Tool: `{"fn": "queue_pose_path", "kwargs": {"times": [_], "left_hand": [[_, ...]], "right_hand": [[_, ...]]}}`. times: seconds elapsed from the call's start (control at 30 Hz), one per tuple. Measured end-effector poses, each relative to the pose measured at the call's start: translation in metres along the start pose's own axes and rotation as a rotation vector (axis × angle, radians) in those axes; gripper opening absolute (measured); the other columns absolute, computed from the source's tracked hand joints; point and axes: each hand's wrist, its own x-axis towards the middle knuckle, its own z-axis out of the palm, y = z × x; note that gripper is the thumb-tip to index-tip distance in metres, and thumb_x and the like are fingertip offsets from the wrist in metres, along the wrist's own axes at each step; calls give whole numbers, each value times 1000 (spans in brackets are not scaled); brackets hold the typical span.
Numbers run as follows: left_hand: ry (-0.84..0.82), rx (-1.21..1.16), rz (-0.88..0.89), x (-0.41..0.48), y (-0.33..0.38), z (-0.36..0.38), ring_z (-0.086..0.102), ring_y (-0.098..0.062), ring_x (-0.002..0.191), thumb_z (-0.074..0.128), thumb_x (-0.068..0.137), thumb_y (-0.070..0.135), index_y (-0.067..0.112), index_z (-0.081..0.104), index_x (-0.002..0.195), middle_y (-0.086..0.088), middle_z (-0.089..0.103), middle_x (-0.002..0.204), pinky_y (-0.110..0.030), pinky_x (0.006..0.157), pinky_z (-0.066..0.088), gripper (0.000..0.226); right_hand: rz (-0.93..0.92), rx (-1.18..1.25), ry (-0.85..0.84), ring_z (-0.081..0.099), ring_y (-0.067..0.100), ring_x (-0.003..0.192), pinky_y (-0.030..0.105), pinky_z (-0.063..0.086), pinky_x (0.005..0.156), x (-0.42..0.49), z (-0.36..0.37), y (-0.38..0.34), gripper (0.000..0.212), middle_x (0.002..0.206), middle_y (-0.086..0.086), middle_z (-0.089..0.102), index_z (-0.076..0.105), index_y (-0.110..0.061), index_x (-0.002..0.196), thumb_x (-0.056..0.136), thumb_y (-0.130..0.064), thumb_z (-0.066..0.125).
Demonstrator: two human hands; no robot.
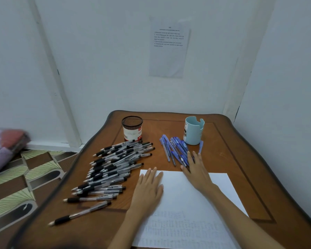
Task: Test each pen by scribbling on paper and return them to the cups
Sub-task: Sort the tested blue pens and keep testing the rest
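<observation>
Your left hand (148, 186) lies flat, palm down, on the far left corner of the paper (187, 203). Its fingers are straight and spread, and they hold nothing. Your right hand (196, 172) stretches across the paper's far edge. Its fingers are also straight and apart, and their tips reach in among the blue pens (174, 150) scattered just beyond that edge. Whether they touch a pen is hard to tell, and none is gripped.

Left of the paper, a large heap of black-grip pens (113, 168) fans across the wooden counter (241, 159), with two strays lying nearer to you. Beyond the paper to the left, behind the heap, a black mesh cup (132, 128) stands upright. Beyond the paper to the right, just behind the blue pens, stands a light blue cup (194, 131) with a notched rim. No pen shows above either rim. Faint rows of marks cover the near half of the paper.

Far beyond the paper, a printed sheet (169, 49) hangs on the pale wall. Well to the left, a pink and purple bundle (4, 146) rests on the patterned floor (34, 173).
</observation>
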Motion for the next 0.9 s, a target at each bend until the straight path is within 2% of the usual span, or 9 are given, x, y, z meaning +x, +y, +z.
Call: {"fn": "queue_pose_path", "kwargs": {"times": [0.1, 0.23, 0.33, 0.4, 0.43, 0.5, 0.6, 0.73, 0.9], "left_hand": [[-33, 14, 31, 4, -4, -1, -10, -10, 145, 16, 103, 36, 26, 8, 151, 4, -3, 159, -28, 113, -11, 50], [-39, 15, 31, 7, -6, -2, -10, -9, 144, 17, 102, 36, 26, 8, 152, 4, -3, 159, -26, 111, -13, 51], [-54, 23, 26, 7, -5, -1, -12, -9, 144, 17, 102, 37, 25, 8, 152, 3, -5, 159, -26, 111, -13, 51], [-60, 21, 25, 7, -5, -1, -12, -9, 144, 17, 102, 37, 25, 7, 152, 2, -5, 159, -26, 111, -13, 52], [-62, 20, 23, 7, -6, -1, -12, -9, 144, 16, 102, 37, 25, 7, 152, 2, -6, 159, -26, 111, -13, 52], [-62, 22, 18, 7, -5, -1, -13, -9, 144, 16, 102, 38, 25, 5, 151, 2, -7, 159, -27, 112, -13, 52], [-67, 30, 10, 8, -5, -1, -14, -9, 144, 16, 102, 38, 24, 3, 151, 1, -9, 158, -27, 111, -14, 52], [-62, 37, -2, 10, -4, 0, -16, -7, 142, 15, 102, 38, 24, 2, 151, 1, -10, 158, -27, 109, -16, 52], [-65, 49, -1, 11, -5, 2, -14, -10, 144, 11, 101, 40, 24, 3, 151, 0, -9, 158, -27, 109, -15, 53]], "right_hand": [[-67, -6, -1, -1, 28, 146, 34, 11, 117, 5, 3, -3, 58, 158, 12, 4, 12, -14, 151, 101, -35, 35], [-171, 37, -16, 14, 24, 145, 28, 21, 113, 4, 4, -5, 52, 157, 8, 12, 25, -13, 148, 101, -28, 39], [-242, 94, 7, 29, 22, 138, 23, 27, 107, -4, 2, -10, 51, 152, 6, 24, 37, -16, 144, 97, -35, 46], [-197, 66, 136, 28, 28, 137, 37, 24, 114, -6, 5, -14, 64, 149, 12, 27, 40, -18, 142, 90, -55, 40], [-108, 36, 167, 20, 31, 140, 45, 18, 115, -6, 6, -17, 72, 152, 15, 22, 35, -20, 145, 88, -63, 36], [99, -2, 65, 1, 34, 145, 48, 2, 116, -3, 8, -22, 83, 157, 19, 4, 13, -18, 151, 88, -67, 36], [143, -102, -84, -7, 36, 145, 46, -3, 116, 1, 11, -25, 86, 157, 21, -3, -1, -12, 151, 91, -64, 32], [99, -95, -44, 0, 31, 146, 46, 2, 116, 8, 15, -26, 73, 158, 16, 4, 4, -12, 151, 97, -54, 29], [67, -139, 111, 26, 27, 134, 42, 20, 109, 26, 17, -32, 60, 145, 12, 29, 30, -19, 144, 95, -52, 39]]}}
